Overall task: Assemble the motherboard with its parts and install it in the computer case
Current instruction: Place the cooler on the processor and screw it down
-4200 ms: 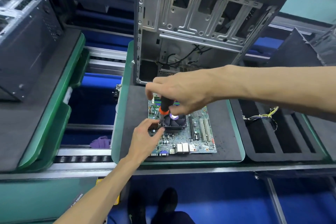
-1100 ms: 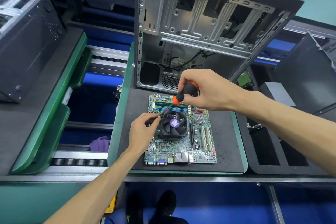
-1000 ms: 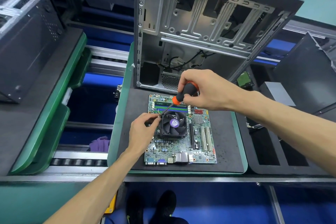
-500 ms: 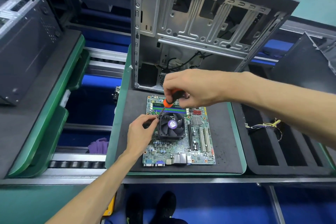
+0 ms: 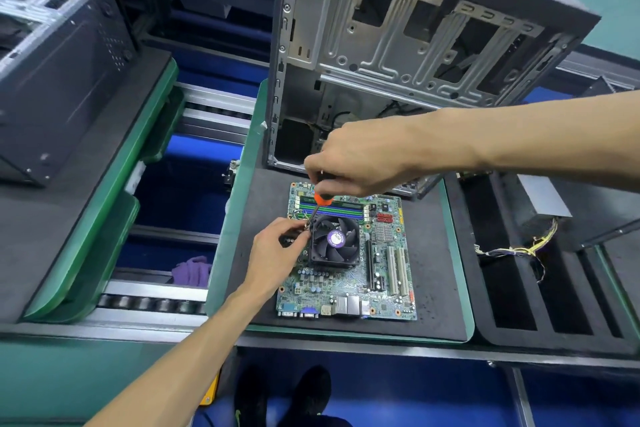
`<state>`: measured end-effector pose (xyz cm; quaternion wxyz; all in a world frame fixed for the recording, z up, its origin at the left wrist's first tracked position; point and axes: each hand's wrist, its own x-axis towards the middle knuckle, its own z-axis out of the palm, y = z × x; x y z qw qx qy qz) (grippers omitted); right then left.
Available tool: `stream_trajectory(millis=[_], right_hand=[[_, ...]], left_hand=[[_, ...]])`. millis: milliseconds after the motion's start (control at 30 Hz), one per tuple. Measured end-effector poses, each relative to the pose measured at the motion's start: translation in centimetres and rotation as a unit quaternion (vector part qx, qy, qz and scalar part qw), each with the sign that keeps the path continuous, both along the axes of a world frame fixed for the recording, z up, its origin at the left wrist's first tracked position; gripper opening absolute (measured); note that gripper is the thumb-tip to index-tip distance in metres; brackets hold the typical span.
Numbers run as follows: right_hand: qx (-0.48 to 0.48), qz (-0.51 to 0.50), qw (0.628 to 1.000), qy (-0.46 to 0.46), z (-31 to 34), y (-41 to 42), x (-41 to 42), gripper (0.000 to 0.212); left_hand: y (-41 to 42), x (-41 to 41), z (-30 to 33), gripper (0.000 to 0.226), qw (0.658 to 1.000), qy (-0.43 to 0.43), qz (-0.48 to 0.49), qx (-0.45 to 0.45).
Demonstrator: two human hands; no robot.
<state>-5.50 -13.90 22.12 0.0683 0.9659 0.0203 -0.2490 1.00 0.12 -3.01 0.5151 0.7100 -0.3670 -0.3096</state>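
Centre of the frame: the motherboard lies flat on a dark foam mat in a green-rimmed tray, just in front of the open computer case, which stands upright on the same tray with its side off and loose cables showing low inside. The right hand is clamped round the handle of an orange-collared screwdriver, whose shaft slants down to the upper-left corner of the CPU cooler fan. The left hand pinches something small at that same corner — whether a screw or the cooler's frame cannot be told. Risk, judged from this pose: the slanted tip may slip off the fastener and gouge the board or the memory slots just beside it, and a tilted screw may cross-thread. At right, a black foam tray with long slots holds a bundle of yellow and black wires — the remaining slots appear bare.
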Motion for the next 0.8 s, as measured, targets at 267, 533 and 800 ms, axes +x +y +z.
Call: stream_trajectory(millis=[267,533,800], right_hand=[[0.046,-0.096,0.994,-0.003,0.5,0.1,0.4,0.04],[-0.031,-0.081,0.995,-0.057,-0.1,0.4,-0.2,0.035],[0.127,-0.115,0.985,-0.027,0.4,0.3,-0.8,0.045]], left_hand=[[0.2,0.0,0.1,0.023,1.0,0.019,0.002,0.008],[0.2,-0.1,-0.2,0.021,1.0,0.022,0.004,0.009],[0.0,0.1,-0.2,0.019,1.0,0.01,0.002,0.015]])
